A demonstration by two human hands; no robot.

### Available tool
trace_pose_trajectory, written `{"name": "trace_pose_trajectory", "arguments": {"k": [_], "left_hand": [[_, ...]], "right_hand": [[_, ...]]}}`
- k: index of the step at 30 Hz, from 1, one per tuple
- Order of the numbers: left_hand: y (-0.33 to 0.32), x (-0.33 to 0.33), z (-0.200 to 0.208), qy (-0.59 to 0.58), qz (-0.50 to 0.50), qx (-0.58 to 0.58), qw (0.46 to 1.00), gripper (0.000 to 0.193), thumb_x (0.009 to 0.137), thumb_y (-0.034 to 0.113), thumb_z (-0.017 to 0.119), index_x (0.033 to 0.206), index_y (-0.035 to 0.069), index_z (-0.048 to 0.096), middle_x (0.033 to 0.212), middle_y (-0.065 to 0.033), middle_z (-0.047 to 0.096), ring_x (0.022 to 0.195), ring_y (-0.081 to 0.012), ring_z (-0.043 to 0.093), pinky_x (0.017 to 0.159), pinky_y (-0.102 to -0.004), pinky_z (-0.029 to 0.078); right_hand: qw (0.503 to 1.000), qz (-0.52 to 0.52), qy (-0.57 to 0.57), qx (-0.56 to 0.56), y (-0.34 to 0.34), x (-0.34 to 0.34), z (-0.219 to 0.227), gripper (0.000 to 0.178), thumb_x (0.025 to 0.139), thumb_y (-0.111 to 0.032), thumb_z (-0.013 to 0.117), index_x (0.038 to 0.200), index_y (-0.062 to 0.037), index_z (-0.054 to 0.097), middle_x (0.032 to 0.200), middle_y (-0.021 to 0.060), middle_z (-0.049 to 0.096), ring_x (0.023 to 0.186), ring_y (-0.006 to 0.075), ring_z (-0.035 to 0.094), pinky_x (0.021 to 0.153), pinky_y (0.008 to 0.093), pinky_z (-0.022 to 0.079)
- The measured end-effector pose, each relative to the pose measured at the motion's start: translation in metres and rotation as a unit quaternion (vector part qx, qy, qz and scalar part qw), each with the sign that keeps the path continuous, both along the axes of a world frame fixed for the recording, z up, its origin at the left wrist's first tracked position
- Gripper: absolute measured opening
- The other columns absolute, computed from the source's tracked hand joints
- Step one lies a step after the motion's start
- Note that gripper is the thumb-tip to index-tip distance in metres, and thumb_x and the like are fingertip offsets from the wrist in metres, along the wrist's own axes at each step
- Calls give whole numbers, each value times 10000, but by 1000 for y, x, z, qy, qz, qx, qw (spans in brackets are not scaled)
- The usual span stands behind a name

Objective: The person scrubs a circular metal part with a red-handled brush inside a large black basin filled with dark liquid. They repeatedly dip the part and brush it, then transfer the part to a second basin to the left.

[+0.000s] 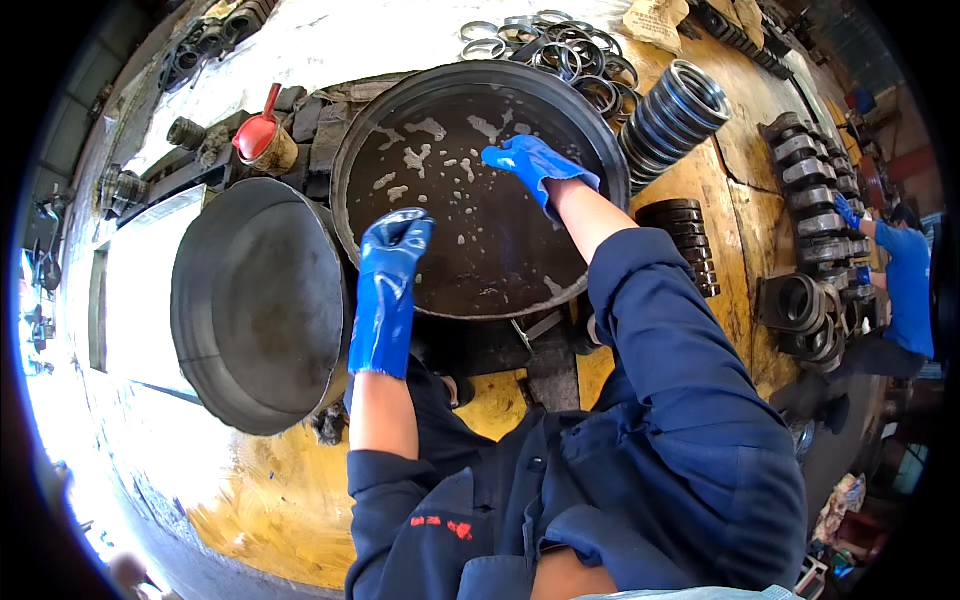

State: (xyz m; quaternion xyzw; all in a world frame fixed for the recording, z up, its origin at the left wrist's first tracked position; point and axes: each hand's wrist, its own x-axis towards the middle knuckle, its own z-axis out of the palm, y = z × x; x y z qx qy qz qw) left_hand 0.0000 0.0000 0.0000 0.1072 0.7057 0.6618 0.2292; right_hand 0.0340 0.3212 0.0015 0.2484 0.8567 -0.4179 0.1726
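A wide round metal basin (pixel 345 180) of dark, foam-flecked liquid (pixel 480 240) stands in front of me. My left hand (pixel 396 240), in a wet blue rubber glove, is over the basin's left side, with its fingers curled closed. Whatever they may hold is hidden. Over the liquid, toward the right, is my right hand (pixel 535 165) in a matching glove. Its fingers point left and look stretched out, with nothing visible in them. An upturned-on-edge metal tub (pixel 260 310) leans beside the basin at the left, its hollow facing me.
Several metal rings (pixel 570 60) lie behind the basin. A tall stack of rings (pixel 675 115) and a shorter dark stack (pixel 682 235) stand at its right. Far left holds a red scoop (pixel 258 135) in a can. Beyond, a person in blue (pixel 905 285) works by metal parts (pixel 810 190).
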Motion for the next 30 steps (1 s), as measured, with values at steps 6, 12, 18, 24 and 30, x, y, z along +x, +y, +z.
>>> {"name": "trace_pose_trajectory", "arguments": {"k": [6, 12, 18, 24, 30], "left_hand": [[-27, -75, 53, -26, 176, 129, 976, 306, 982, 122, 686, 1269, 17, 670, 1153, -150, 752, 1010, -224, 728, 876, -331, 568], [-68, -96, 19, -204, 155, 272, 928, 528, 999, 347, 640, 1449, 82, 559, 1495, -165, 568, 1316, -319, 597, 1040, -425, 529], [-66, -89, 36, -230, 198, 260, 917, 470, 1073, 339, 495, 1470, 90, 535, 1555, -157, 505, 1369, -309, 551, 1085, -428, 503], [-61, -91, 36, -230, 175, 287, 913, 473, 1061, 341, 524, 1465, 97, 542, 1532, -148, 535, 1354, -306, 566, 1084, -425, 502], [-66, -95, 38, -242, 179, 300, 905, 448, 1061, 325, 526, 1445, 98, 565, 1512, -142, 559, 1345, -302, 577, 1080, -424, 508]], "right_hand": [[987, -154, 29, -38, -17, -67, -31, 876, 891, -607, 697, 1466, 31, 527, 1460, 262, 569, 1383, 364, 524, 1140, 456, 394], [970, -207, -1, -128, -43, -104, -61, 801, 938, -630, 623, 1420, 8, 587, 1430, 230, 601, 1318, 363, 563, 1111, 471, 405], [993, -79, 1, -82, -84, -134, -53, 705, 990, -605, 552, 1462, -81, 574, 1491, 228, 555, 1361, 329, 539, 1128, 448, 393], [992, -56, 52, -101, -65, -155, -124, 475, 900, -460, 697, 1035, -13, 784, 989, 190, 773, 909, 275, 724, 819, 399, 540], [947, 160, 94, 261, -104, -145, -68, 414, 755, -442, 744, 835, -35, 758, 887, 204, 749, 800, 385, 718, 772, 473, 578]]}}
